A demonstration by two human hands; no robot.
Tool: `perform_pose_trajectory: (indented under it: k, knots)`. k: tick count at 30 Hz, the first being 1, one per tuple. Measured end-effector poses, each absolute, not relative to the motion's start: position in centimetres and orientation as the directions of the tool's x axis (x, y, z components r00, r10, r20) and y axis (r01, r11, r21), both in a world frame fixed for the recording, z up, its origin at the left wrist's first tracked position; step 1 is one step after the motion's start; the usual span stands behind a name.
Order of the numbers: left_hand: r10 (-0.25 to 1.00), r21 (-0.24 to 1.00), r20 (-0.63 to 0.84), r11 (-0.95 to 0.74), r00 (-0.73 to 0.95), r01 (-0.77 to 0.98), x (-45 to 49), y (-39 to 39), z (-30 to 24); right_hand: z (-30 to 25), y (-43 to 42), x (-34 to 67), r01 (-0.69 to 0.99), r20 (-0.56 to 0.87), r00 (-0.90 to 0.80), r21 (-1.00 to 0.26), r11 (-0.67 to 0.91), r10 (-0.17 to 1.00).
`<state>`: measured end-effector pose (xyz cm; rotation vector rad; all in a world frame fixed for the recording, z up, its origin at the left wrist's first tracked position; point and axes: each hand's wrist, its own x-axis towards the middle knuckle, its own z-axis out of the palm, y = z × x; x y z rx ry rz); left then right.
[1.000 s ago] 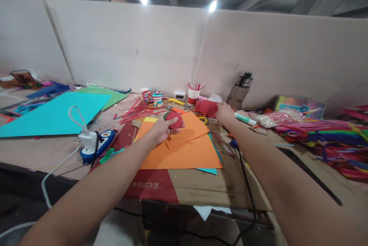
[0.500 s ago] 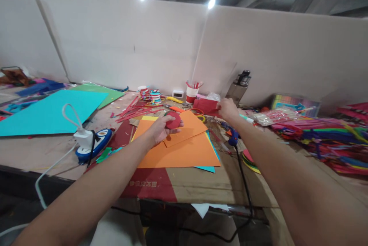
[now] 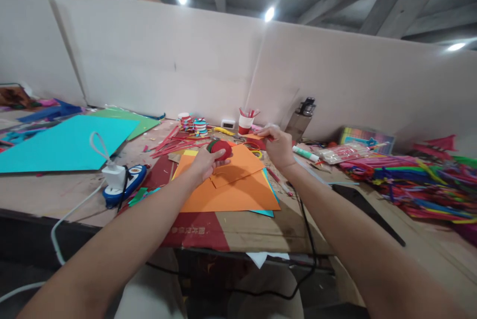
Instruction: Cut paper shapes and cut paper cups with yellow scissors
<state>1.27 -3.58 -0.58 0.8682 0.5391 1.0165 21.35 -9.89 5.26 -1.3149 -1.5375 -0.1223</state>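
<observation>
In my left hand [image 3: 205, 164] I grip a round red paper disc [image 3: 221, 150], with a dark green one showing behind its edge. Orange paper sheets [image 3: 238, 199] lie below that hand, over yellow and turquoise ones. My right hand [image 3: 278, 146] is raised past their far right corner, its fingers pinched on a small piece of orange paper [image 3: 255, 136]. Partly hidden behind those fingers is some red paper [image 3: 261, 144]. Yellow-handled scissors [image 3: 256, 153] rest just left of my right wrist.
At left are a blue power strip [image 3: 128, 185] with a white plug and a large turquoise sheet [image 3: 74, 142]. A red-and-white cup [image 3: 246, 123] and a bottle [image 3: 300, 119] stand behind. A glue stick [image 3: 305, 154], a black flat object [image 3: 367, 212] and colourful pipe cleaners [image 3: 402, 180] lie right.
My right hand has moved left from the red paper and now has an orange piece at its fingertips. My left hand still grips the discs, slightly turned. The view has shifted right.
</observation>
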Motion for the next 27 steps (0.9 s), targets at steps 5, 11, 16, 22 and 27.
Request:
perform_pose_trajectory:
  k: [5, 11, 16, 22, 27]
  knots:
    - [0.902, 0.821, 0.011, 0.239, 0.432, -0.519, 1.3, -3.6, -0.4, 4.2, -9.5, 18.4, 0.524, 0.703, 0.307, -0.688, 0.503, 0.641]
    - [0.903, 0.814, 0.011, 0.242, 0.429, -0.529, 1.2, -3.6, -0.2, 2.0, -9.0, 16.4, 0.22, 0.464, 0.465, -0.886, 0.409, 0.754]
    - [0.893, 0.76, 0.027, 0.274, 0.449, -0.589, 1.1, -3.4, -0.1, 1.0, -8.9, 17.0, 0.136, 0.343, 0.528, -0.937, 0.322, 0.777]
    - [0.861, 0.808, 0.049, 0.265, 0.507, -0.527, 1.0, -3.8, -0.1, 0.9, -9.3, 17.7, -0.385, -0.038, 0.357, -0.916, 0.11, 0.934]
    - [0.866, 0.853, 0.111, 0.169, 0.488, -0.493, 1.1, -3.6, -0.5, 1.1, -9.7, 18.1, -0.5, -0.144, 0.191, -0.866, -0.03, 0.971]
